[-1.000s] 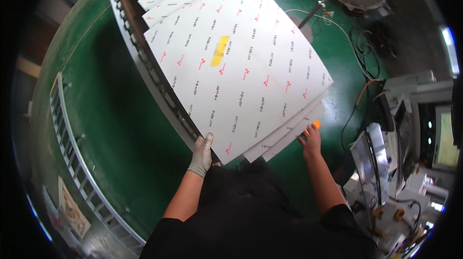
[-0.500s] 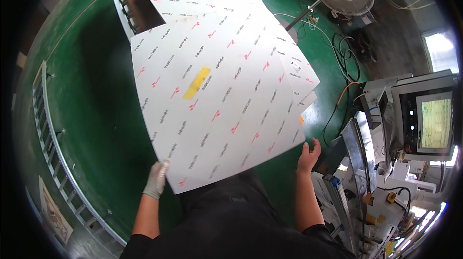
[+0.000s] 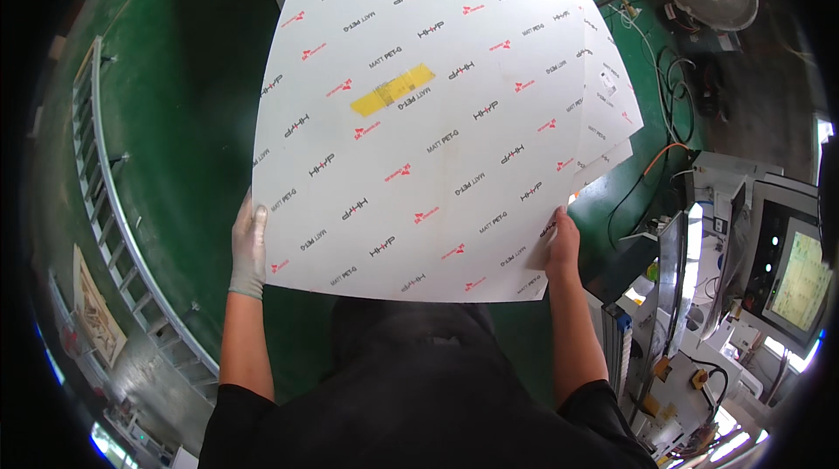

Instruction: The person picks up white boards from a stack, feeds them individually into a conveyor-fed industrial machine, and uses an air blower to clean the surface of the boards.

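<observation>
Sheet (image 3: 454,198) wht w/ diag. rows of blk + red print, tape (image 3: 392,90) yel.; on my remote feed I read glove (image 3: 248,250) off-wht, floor (image 3: 188,198) grn, shirt (image 3: 419,408) blk.

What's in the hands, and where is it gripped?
A large white sheet: the gloved left hand holds its left edge, the bare right hand its right edge, both near the lower corners.

1. Large, flat, four-sided white sheet (image 3: 454,194), slanted black and red print, material unclear; near edge before torso.
2. Yellow rectangular tape strip (image 3: 392,90) stuck slantwise on top.
3. Gloved left hand (image 3: 248,246) grips left edge; bare right hand (image 3: 564,243) touches right edge, near corner.
4. Overlaps similar printed white sheets (image 3: 616,115).
</observation>
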`<state>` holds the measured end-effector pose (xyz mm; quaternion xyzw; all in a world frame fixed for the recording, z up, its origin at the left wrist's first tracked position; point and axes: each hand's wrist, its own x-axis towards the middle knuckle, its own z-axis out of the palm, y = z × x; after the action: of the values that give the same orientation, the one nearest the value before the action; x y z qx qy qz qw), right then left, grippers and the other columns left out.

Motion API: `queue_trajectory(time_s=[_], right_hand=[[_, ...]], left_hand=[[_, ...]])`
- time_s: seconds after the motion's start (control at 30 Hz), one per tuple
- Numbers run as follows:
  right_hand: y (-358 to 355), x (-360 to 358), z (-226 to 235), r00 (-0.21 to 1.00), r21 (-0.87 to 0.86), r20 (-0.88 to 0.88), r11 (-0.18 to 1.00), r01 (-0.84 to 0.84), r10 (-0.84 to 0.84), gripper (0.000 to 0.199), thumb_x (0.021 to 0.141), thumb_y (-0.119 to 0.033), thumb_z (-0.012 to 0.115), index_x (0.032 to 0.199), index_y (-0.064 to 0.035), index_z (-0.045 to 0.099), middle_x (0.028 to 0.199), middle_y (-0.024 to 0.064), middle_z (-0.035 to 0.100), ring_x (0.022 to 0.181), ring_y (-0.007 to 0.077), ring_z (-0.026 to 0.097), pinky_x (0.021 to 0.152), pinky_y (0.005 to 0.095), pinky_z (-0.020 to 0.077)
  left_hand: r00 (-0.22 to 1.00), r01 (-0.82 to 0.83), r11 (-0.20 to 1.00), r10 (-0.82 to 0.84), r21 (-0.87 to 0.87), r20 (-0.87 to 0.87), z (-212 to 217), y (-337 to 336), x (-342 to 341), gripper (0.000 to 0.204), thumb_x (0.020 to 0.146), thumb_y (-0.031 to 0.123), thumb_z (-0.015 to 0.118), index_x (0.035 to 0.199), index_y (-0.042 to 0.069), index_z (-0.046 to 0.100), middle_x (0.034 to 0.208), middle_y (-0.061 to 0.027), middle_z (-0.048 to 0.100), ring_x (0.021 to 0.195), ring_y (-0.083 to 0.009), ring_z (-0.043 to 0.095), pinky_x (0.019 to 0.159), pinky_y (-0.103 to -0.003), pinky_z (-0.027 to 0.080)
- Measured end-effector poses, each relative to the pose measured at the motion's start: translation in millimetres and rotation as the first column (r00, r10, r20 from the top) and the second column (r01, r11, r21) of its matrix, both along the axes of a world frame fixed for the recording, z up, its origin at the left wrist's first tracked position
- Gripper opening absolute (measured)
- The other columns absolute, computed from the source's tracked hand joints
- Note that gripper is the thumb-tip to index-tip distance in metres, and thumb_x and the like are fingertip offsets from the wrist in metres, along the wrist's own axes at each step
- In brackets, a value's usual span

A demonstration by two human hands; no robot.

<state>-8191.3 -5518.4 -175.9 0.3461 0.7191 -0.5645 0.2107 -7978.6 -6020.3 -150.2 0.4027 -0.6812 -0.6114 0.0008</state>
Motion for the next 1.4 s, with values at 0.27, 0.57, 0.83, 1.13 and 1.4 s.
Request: queue_trajectory(time_s=[0.27, 0.57, 0.83, 1.13, 1.4], right_hand=[[-6.8, 86.7, 50.4, 0.986, 0.029, -0.131, 0.993, 0.111, -0.107, 0.037, 0.107, -0.033, 0.051, 0.106, 0.0013, 0.065, 0.099, 0.0050, 0.067, 0.087, 0.0133, 0.060, 0.080, 0.0292, 0.0477], [-21.5, 184.6, 101.8, 0.934, 0.138, -0.284, 0.955, 0.264, -0.217, 0.039, 0.108, -0.032, 0.047, 0.112, 0.0024, 0.063, 0.104, 0.0064, 0.067, 0.097, 0.0155, 0.060, 0.088, 0.0307, 0.0457], [-27.9, 276.8, 131.2, 0.822, 0.125, -0.447, 0.886, 0.447, -0.352, 0.037, 0.107, -0.027, 0.044, 0.119, 0.0040, 0.062, 0.115, 0.0095, 0.066, 0.107, 0.0183, 0.059, 0.096, 0.0331, 0.0447], [-33.0, 339.9, 116.3, 0.739, 0.064, -0.464, 0.814, 0.577, -0.488, 0.040, 0.105, -0.028, 0.046, 0.122, 0.0052, 0.061, 0.119, 0.0113, 0.066, 0.110, 0.0193, 0.059, 0.101, 0.0349, 0.0418], [-41.9, 355.0, 105.7, 0.694, -0.010, -0.449, 0.780, 0.626, -0.563, 0.035, 0.106, -0.029, 0.046, 0.105, 0.0011, 0.062, 0.097, 0.0039, 0.063, 0.089, 0.0121, 0.055, 0.082, 0.0296, 0.0436]], left_hand=[[0.998, 0.048, 0.994, -0.044, 0.097, -0.047, 12.2, -26.4, 23.5, 0.059, 0.106, 0.030, 0.054, 0.151, -0.006, 0.042, 0.156, -0.0156, 0.045, 0.141, -0.0221, 0.045, 0.118, -0.035, 0.034], [0.987, 0.147, 0.979, -0.134, 0.141, -0.093, 0.0, -50.5, 13.2, 0.058, 0.106, 0.030, 0.055, 0.150, -0.006, 0.043, 0.156, -0.0148, 0.045, 0.140, -0.0218, 0.045, 0.118, -0.036, 0.033], [0.956, 0.267, 0.955, -0.246, 0.130, -0.160, 3.9, -57.5, 3.8, 0.056, 0.106, 0.029, 0.054, 0.149, -0.005, 0.044, 0.153, -0.0146, 0.047, 0.138, -0.0222, 0.047, 0.117, -0.037, 0.035], [0.912, 0.378, 0.922, -0.357, 0.079, -0.200, 20.3, -59.3, -7.9, 0.054, 0.106, 0.029, 0.053, 0.148, -0.004, 0.045, 0.151, -0.0144, 0.049, 0.136, -0.0225, 0.049, 0.116, -0.037, 0.037], [0.872, 0.453, 0.891, -0.432, 0.042, -0.230, 32.8, -59.9, -16.6, 0.052, 0.106, 0.028, 0.052, 0.147, -0.004, 0.046, 0.149, -0.0142, 0.051, 0.134, -0.0229, 0.050, 0.115, -0.038, 0.038]])
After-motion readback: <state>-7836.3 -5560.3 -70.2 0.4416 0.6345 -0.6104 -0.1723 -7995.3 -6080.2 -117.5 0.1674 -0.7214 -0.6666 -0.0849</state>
